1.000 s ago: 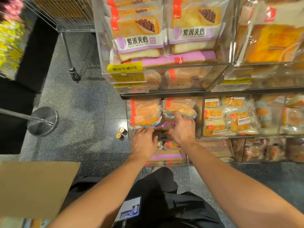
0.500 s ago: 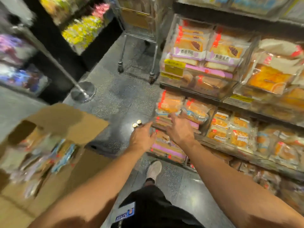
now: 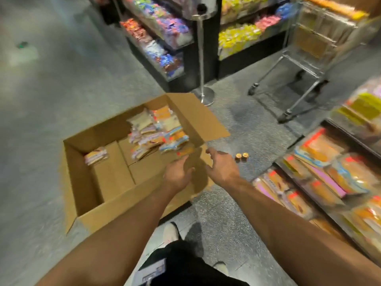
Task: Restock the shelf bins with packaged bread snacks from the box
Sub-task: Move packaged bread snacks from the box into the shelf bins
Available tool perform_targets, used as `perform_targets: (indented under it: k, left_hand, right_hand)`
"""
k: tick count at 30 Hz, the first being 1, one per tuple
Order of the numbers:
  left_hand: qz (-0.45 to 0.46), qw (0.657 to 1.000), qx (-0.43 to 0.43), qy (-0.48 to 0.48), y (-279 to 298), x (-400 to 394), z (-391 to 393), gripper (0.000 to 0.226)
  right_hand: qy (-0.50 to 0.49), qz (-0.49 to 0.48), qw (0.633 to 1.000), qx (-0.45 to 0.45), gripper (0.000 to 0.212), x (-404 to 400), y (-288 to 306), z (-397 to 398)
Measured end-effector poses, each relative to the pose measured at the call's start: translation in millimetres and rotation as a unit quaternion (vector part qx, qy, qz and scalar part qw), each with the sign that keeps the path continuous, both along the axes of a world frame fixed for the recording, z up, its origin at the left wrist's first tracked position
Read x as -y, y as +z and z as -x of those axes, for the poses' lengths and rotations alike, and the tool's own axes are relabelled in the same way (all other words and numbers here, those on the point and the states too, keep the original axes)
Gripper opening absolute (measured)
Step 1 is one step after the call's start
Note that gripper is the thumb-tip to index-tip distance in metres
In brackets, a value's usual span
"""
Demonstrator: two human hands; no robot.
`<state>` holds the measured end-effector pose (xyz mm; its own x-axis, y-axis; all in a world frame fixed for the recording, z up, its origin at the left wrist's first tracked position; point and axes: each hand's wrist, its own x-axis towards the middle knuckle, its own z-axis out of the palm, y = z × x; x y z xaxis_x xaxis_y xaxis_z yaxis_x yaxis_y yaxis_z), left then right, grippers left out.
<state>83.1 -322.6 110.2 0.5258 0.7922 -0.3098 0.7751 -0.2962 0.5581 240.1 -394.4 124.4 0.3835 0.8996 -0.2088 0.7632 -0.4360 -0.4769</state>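
Speckled grey shop floor (image 3: 237, 124) carries an open cardboard box (image 3: 115, 195), its flaps folded outward, just left of the shelf bins (image 3: 321, 178) that run along the right edge. Both hands are empty, fingers spread and loosely curled: the left hand (image 3: 179, 174) hangs over the box's near right corner, the right hand (image 3: 221, 165) just beyond that corner, over the floor. They sit near each other but apart.

Packaged bread snacks (image 3: 156, 133) lie heaped at the box's far right end, ahead and slightly left of both hands; the left hand looks nearer. One stray packet (image 3: 96, 158) rests alone on the smaller inner cartons (image 3: 115, 174) toward the left. Packets are flat, glossy film pouches, soft and slippery by the look, lying in mixed directions, so no single long axis is clear through the blur. Two small gold-coloured round objects (image 3: 242, 156) sit on the floor between box and bins.
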Motion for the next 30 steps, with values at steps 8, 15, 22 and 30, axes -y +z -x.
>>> perform_targets:
  k: [8, 15, 22, 30]
  left_hand:
    - [0.031, 0.995, -0.046, 0.078, -27, -102, 97, 0.059]
    - [0.059, 0.992, -0.063, 0.094, -59, -180, 108, 0.058]
    - [0.091, 0.979, -0.107, 0.149, -128, -266, 101, 0.057]
    - [0.102, 0.963, -0.147, 0.2, -230, -335, 110, 0.05]
  right_hand:
    - [0.062, 0.057, 0.996, -0.035, 0.052, -126, -29, 98]
    - [0.089, 0.092, 0.991, -0.025, 0.045, -204, -53, 100]
    - [0.139, 0.14, 0.98, -0.02, 0.047, -302, -128, 77]
    - [0.228, 0.15, 0.962, 0.006, 0.038, -403, -235, 84]
